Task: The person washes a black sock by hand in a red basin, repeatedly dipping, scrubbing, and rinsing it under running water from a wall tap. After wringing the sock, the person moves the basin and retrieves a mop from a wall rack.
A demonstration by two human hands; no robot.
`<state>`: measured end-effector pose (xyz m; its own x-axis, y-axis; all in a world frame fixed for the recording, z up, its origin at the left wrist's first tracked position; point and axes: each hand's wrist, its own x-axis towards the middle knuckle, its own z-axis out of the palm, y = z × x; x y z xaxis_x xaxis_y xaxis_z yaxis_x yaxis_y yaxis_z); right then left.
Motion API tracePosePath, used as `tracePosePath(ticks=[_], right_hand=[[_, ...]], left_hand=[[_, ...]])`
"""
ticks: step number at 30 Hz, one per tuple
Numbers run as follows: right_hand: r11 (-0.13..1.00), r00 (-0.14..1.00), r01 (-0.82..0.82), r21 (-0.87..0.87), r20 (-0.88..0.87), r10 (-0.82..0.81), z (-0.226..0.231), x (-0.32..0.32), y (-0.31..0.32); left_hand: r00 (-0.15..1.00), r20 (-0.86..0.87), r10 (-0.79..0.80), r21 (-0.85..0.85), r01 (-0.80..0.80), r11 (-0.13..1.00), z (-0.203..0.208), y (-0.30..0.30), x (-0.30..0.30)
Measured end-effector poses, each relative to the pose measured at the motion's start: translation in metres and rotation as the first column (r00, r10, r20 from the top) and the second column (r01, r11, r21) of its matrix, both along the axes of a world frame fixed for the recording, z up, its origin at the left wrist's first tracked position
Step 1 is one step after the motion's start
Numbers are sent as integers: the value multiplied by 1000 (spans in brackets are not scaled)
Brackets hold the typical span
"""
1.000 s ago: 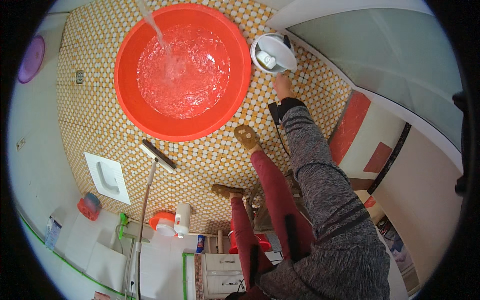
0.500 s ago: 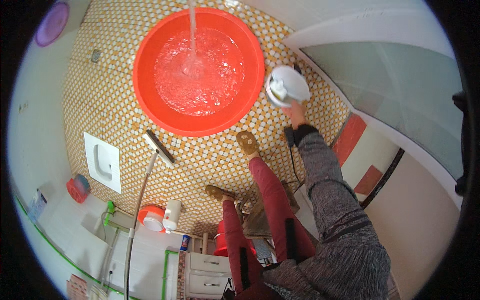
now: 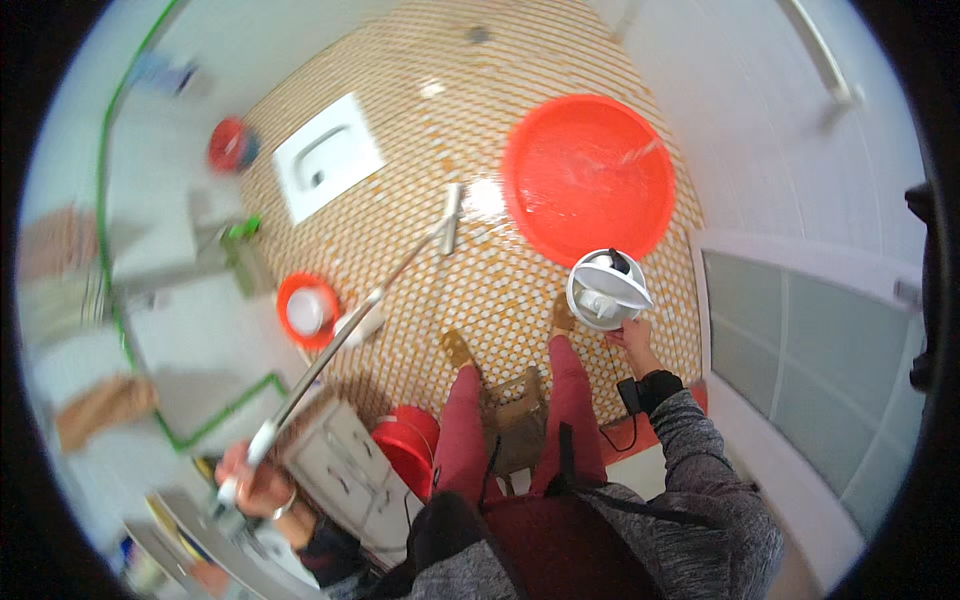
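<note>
My left hand (image 3: 262, 487) is wrapped round the white upper end of a long-handled floor squeegee. The squeegee's pole (image 3: 335, 345) slants up to the right, and its flat head (image 3: 452, 218) rests on the tiled floor. With its fingers closed at the rim, my right hand (image 3: 634, 340) holds a small round white bucket (image 3: 580, 309). A white disc-like piece (image 3: 615, 286) stands tilted in the bucket, with white and dark items around it that I cannot make out. Just beyond is a large red basin (image 3: 585, 180) of water, with a stream running into it.
A white squat toilet (image 3: 328, 157) is set in the floor at the left. An orange basin (image 3: 305, 310), a small low stool (image 3: 518, 420) and a red bucket (image 3: 408, 448) stand nearer me. To the right are a glass-panelled door (image 3: 800, 335) and a white wall.
My view has swung left. My left hand, out of view before, now grips the squeegee pole, which stands more slanted. The white bucket stays in my right hand, now nearer my feet.
</note>
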<state>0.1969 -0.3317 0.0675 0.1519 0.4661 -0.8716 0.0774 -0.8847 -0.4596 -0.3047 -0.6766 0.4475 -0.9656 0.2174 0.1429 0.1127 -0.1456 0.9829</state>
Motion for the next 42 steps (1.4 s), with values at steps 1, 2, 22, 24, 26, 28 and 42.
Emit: tracePosePath(ticks=[1, 2, 22, 24, 26, 28, 42], right_hand=[[979, 982, -184, 91, -11, 186, 20, -31, 1], [950, 960, -276, 147, 0, 279, 38, -66, 0], [-116, -327, -826, 551, -302, 895, 431, -662, -346], [-142, -355, -836, 530, -325, 877, 435, -694, -410], [-194, -359, -855, 481, -277, 891, 435, -717, -470], [-170, -332, -867, 468, -290, 898, 433, -730, -514], [-250, -643, -619, 744, -298, 705, 387, -708, -466]], left_hand=[[998, 60, 35, 6, -35, 999, -3, -10, 0], [993, 112, 46, 96, -57, 994, -9, -20, 4], [936, -7, -351, 51, 351, 935, -87, -117, -4], [867, 277, -415, -222, 478, 850, -96, -121, -2], [903, 31, -429, 24, 428, 903, -104, -123, -5], [853, 17, -521, 138, 514, 846, -110, -126, -8], [869, 126, -479, 22, 480, 877, -126, -124, -13]])
